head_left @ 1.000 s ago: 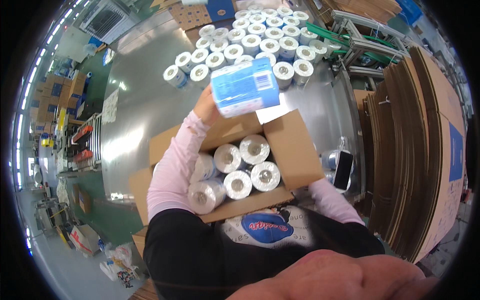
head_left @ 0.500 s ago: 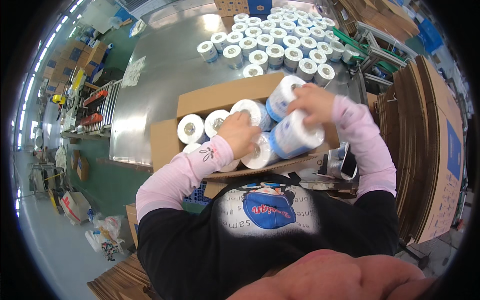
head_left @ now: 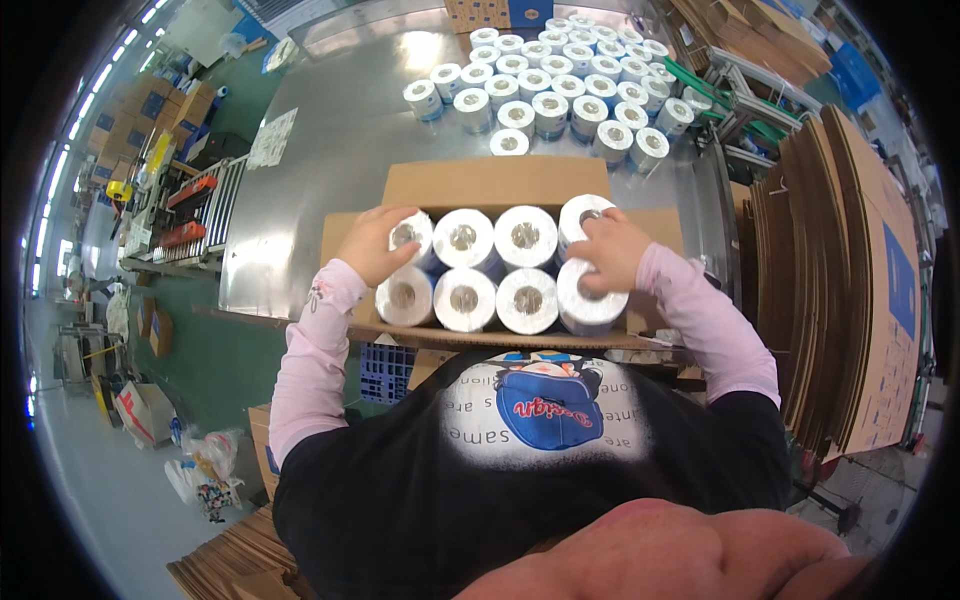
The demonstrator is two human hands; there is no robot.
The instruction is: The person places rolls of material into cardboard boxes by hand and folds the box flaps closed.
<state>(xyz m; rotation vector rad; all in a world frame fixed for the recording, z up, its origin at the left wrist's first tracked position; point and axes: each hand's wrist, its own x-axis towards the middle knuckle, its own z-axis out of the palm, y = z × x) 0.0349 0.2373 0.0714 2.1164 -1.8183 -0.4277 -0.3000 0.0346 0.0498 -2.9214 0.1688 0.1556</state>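
Observation:
An open cardboard box (head_left: pixel 490 180) lies in front of me, holding white wrapped paper rolls (head_left: pixel 463 299) upright in two rows with their cores facing up. My left hand (head_left: pixel 380 246) curls round the far-left roll (head_left: pixel 421 229), thumb and fingers on its top and side. At the box's right end, my right hand (head_left: pixel 614 250) grips two rolls together. Its fingers reach into the core of the far-right roll (head_left: pixel 576 214) and its thumb is at the core of the near-right roll (head_left: pixel 590 309). These two stand slightly higher than the others.
Many more upright rolls (head_left: pixel 550 110) crowd the far right of the metal table (head_left: pixel 320 150). Flattened cardboard (head_left: pixel 840 290) is stacked at my right, beside a metal frame with green tubing (head_left: pixel 690 78). A roller conveyor (head_left: pixel 225 200) stands at the left. A blue crate (head_left: pixel 387 372) sits below the box.
My right hand has brought two tilted rolls down, now upright in the box's right end. My left hand has moved left from the middle rolls to the far-left one. The box now sits straighter.

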